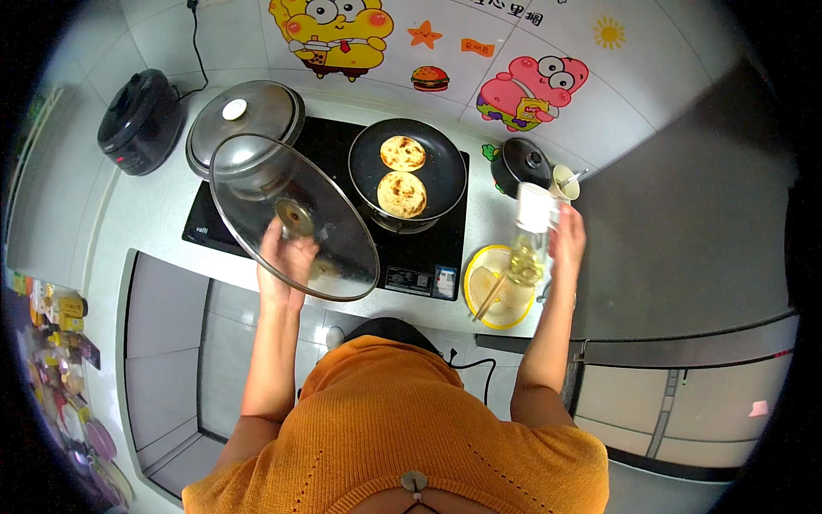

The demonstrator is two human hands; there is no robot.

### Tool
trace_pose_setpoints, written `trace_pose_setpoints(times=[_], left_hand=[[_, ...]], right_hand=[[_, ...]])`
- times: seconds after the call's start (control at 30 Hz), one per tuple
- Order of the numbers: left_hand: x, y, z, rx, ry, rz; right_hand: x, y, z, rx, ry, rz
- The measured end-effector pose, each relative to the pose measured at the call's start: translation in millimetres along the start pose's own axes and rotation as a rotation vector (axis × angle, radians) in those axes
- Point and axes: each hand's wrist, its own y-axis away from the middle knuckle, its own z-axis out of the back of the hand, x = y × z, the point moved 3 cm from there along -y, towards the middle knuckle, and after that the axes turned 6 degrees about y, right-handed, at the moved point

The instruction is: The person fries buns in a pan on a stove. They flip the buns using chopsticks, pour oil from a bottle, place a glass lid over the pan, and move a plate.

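Observation:
In my left hand [284,266] is a glass pan lid [334,218], gripped by its knob and tilted above the left part of the induction cooktop [424,257]. My right hand [568,238] holds an oil bottle [526,260] by its handle; it has a white top and pale yellow liquid inside. A black frying pan [443,173] sits on the cooktop with two browned flatbreads [402,194] in it. Below the bottle, a yellow-rimmed plate [472,299] carries pale dough rounds [481,283] and wooden chopsticks [491,297]. The bottle hides part of that plate.
A large lidded pan [250,115] stands at the back left, beside a black rice cooker [138,122]. At the back right are a small black lidded pot [523,164] and a cup with a spoon [565,183]. A dark refrigerator [687,225] borders the right side.

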Motion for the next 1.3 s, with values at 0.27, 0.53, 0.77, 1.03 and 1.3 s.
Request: trace_pose_setpoints(times=[0.27,0.53,0.77,1.03,1.3], left_hand=[[-15.2,-5.3,9.3,-0.050,0.022,-0.027],[-14.4,-5.9,17.4,-0.061,-0.015,0.016],[-17.4,-5.4,18.2,-0.021,-0.019,0.019],[-16.3,-7.8,11.9,-0.019,-0.017,0.034],[-15.9,-5.8,9.7,0.029,-0.012,0.039]], right_hand=[[66.1,-37.9,-130.9,0.203,0.182,0.184],[66.7,-76.9,-195.4,0.269,0.242,0.253],[75.9,-49.8,-197.2,0.317,0.128,0.120],[69.9,-65.3,-191.4,0.183,0.086,0.183],[72.8,-38.0,-167.1,0.251,-0.149,0.124]])
